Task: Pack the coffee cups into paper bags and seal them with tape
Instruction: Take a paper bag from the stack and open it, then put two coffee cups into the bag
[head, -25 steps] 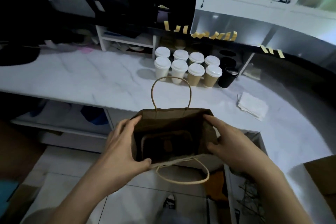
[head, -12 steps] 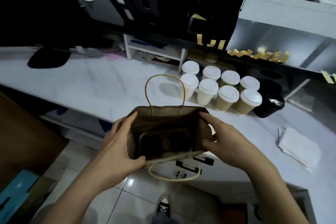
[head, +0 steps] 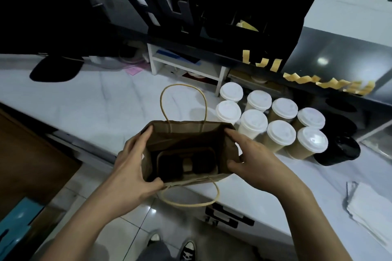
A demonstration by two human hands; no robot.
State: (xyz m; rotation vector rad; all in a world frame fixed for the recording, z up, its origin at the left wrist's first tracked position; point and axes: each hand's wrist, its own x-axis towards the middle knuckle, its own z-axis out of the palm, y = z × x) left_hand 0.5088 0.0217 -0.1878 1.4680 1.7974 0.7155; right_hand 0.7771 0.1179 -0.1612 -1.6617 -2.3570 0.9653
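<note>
I hold a brown paper bag (head: 188,133) open over the front edge of the white counter (head: 95,108). My left hand (head: 133,167) grips its left side, thumb at the near rim. My right hand (head: 252,159) grips the right side. A brown cup carrier (head: 187,164) sits in the bottom of the bag. Several coffee cups with white lids (head: 252,122) stand in two rows just right of the bag. Strips of yellow tape (head: 326,83) hang along the dark shelf edge behind the cups.
A black cup (head: 339,150) stands right of the coffee cups. White napkins (head: 373,207) lie at the counter's right. A black organizer rack (head: 222,6) rises behind, with a white shelf unit (head: 186,65) under it. Tiled floor and my shoes show below.
The view has shifted, so the bag and cups sit further right and higher in frame. The bag has moved closer to the counter edge. Both hands keep the same hold.
</note>
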